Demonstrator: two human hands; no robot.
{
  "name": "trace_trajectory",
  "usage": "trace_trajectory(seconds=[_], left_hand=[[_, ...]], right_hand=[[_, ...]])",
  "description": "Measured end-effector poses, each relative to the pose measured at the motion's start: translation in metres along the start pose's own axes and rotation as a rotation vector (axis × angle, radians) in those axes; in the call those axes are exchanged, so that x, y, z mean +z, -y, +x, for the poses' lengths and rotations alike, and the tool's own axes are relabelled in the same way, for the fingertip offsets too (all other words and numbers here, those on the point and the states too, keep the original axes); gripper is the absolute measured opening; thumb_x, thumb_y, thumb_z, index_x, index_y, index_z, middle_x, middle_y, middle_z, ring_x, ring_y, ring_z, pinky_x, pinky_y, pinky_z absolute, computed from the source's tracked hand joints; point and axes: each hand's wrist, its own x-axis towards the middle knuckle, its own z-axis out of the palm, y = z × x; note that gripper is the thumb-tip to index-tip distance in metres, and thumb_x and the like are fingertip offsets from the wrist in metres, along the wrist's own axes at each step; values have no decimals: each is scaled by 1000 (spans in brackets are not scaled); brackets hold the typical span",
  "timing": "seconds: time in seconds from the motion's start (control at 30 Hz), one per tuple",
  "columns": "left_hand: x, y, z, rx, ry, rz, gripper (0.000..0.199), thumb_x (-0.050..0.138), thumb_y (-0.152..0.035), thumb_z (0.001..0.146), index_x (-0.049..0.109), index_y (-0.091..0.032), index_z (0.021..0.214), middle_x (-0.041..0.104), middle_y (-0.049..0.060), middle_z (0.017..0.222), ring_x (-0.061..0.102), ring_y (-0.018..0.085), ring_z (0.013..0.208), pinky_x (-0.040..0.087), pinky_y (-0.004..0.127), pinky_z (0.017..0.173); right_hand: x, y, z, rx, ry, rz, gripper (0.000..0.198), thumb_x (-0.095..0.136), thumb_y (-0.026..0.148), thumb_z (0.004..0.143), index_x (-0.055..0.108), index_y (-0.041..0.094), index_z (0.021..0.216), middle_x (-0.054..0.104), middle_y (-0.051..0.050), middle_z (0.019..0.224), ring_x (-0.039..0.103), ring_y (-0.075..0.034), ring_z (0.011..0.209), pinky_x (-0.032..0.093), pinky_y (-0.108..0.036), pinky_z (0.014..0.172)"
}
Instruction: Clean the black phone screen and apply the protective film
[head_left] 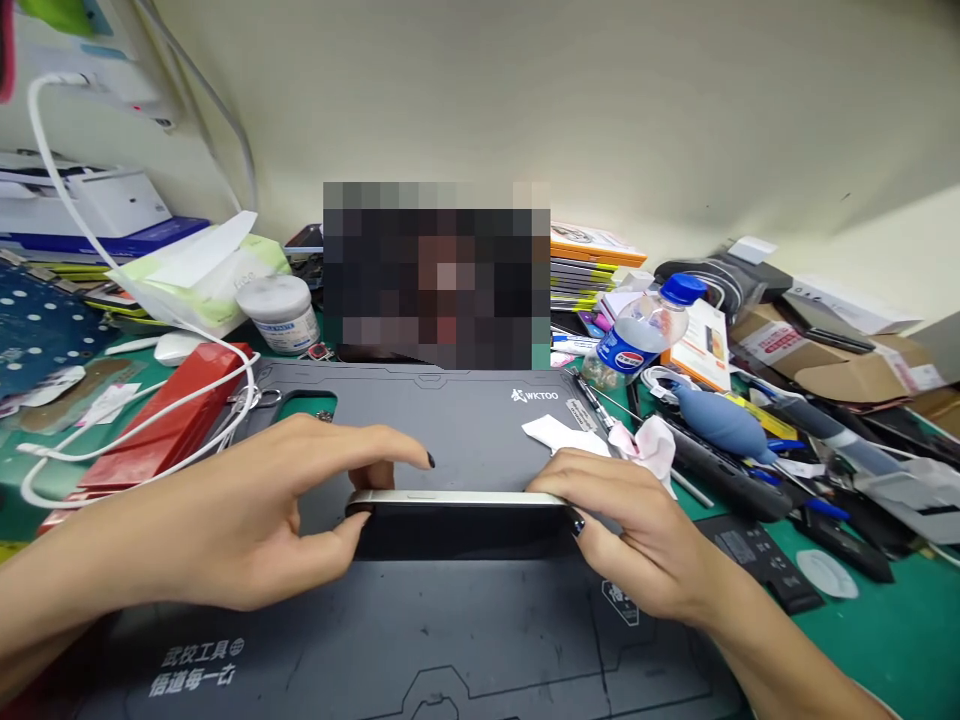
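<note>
A smartphone [465, 530] with a silver edge and a dark face is held sideways, tilted so that its long edge faces me. My left hand [300, 510] grips its left end, the thumb at the dark face and the index finger stretched out above the edge. At the right end, my right hand [637, 530] pinches the phone between thumb and fingers. Beneath it lies a dark grey work mat [360, 640] with white lettering. A torn white paper piece [562, 435] rests on the mat beyond my right hand.
On the left are red boxes [169, 410], a white cable [142, 470] and a jar [277, 312]. A blurred-out dark patch [435, 280] covers the back middle. To the right stand a bottle [637, 335], a blue air blower [720, 420], tools and a cardboard box [832, 345].
</note>
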Motion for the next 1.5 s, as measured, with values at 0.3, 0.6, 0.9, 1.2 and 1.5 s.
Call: trace_trajectory(seconds=[0.3,0.6,0.9,1.2,1.5], left_hand=[[-3,-13,11,15,14,9,41,53,-19,90,67,-32,127,77,-7,87,70,9,71,50,12,54],[2,-20,12,34,-3,43,38,47,-16,88,67,-26,119,76,-5,83,71,11,64,51,17,54],[11,-23,12,28,-91,147,36,47,-18,91,64,-26,122,75,-8,79,73,11,64,52,24,65],[24,-29,8,1,-180,232,30,51,-24,93,59,-26,121,73,-7,73,69,15,58,50,29,60],[26,-39,13,-7,-249,285,22,50,-25,92,62,-24,111,74,-6,67,70,16,52,52,29,53]], right_hand=[[-1,3,4,-3,0,-12,28,45,8,91,68,21,97,72,-4,80,65,-18,70,53,-28,62],[5,10,7,22,-90,-95,23,50,9,88,68,22,88,70,-3,73,63,-17,65,53,-29,60],[11,15,6,50,-173,-107,20,55,9,87,71,21,85,70,-1,69,61,-16,62,51,-30,59],[15,20,8,25,-237,-134,16,58,11,86,70,21,81,65,0,65,58,-15,59,49,-30,57],[19,24,8,65,-271,-169,15,62,13,86,71,19,75,62,0,60,55,-14,56,47,-30,57]])
